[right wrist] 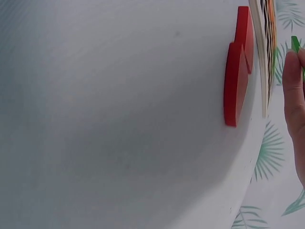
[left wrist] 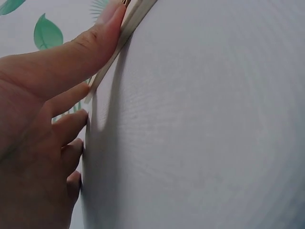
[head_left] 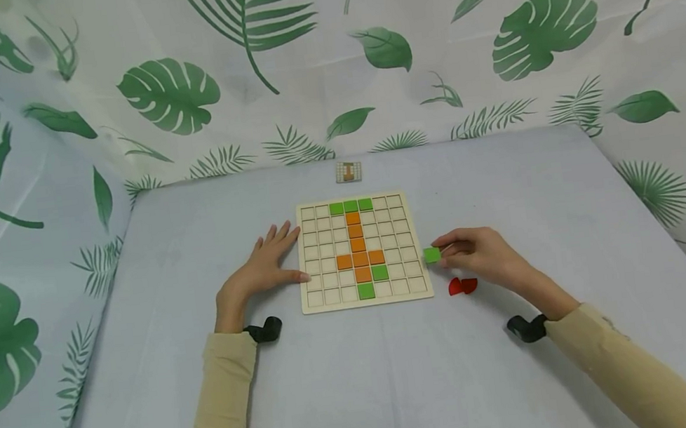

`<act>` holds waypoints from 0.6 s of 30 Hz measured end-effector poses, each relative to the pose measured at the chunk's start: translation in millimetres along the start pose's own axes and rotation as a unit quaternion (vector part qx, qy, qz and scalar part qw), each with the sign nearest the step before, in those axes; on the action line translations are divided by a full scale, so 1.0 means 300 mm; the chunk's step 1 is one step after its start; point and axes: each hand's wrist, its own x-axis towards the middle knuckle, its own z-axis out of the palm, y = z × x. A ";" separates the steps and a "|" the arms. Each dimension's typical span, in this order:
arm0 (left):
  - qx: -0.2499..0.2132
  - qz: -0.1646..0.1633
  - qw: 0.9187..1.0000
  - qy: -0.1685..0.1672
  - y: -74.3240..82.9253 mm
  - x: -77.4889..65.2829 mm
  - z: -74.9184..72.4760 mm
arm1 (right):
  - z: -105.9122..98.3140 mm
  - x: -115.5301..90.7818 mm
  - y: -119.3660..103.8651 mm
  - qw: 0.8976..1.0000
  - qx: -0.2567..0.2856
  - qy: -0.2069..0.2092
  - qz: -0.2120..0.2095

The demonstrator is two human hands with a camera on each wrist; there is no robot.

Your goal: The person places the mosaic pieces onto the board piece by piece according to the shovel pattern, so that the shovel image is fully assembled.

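A wooden grid board [head_left: 327, 300] lies on the table, with orange tiles [head_left: 357, 244] in a column and short crossbar. Green tiles [head_left: 350, 206] fill three squares at its top edge, and two more sit near the bottom. My right hand [head_left: 481, 251] pinches a green square tile [head_left: 432, 254] just off the board's right edge; the right wrist view shows the thumb [right wrist: 293, 81] against that tile. With fingers spread, my left hand [head_left: 262, 262] touches the board's left edge, its thumb [left wrist: 102, 43] at the rim in the left wrist view.
Two red curved-edge pieces [head_left: 463, 286] lie on the table below my right hand, right of the board. Behind the board is a small pattern card [head_left: 348, 172]. A leaf-printed cloth [head_left: 431, 91] hangs behind the table.
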 end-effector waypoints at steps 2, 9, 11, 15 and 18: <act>-0.008 0.001 1.000 -0.002 0.002 0.001 0.002 | 0.006 0.002 -0.006 1.000 0.001 -0.002 -0.004; -0.021 0.008 1.000 -0.006 0.005 0.013 0.007 | 0.036 0.021 -0.026 1.000 0.010 -0.012 -0.007; -0.020 0.007 1.000 -0.006 0.005 0.015 0.007 | 0.046 0.028 -0.033 1.000 0.012 -0.013 -0.008; -0.020 0.002 1.000 -0.008 0.004 0.017 0.007 | 0.068 0.041 -0.047 1.000 0.010 -0.015 -0.026; -0.020 -0.001 1.000 -0.010 0.004 0.017 0.006 | 0.086 0.052 -0.056 0.999 0.008 -0.018 -0.034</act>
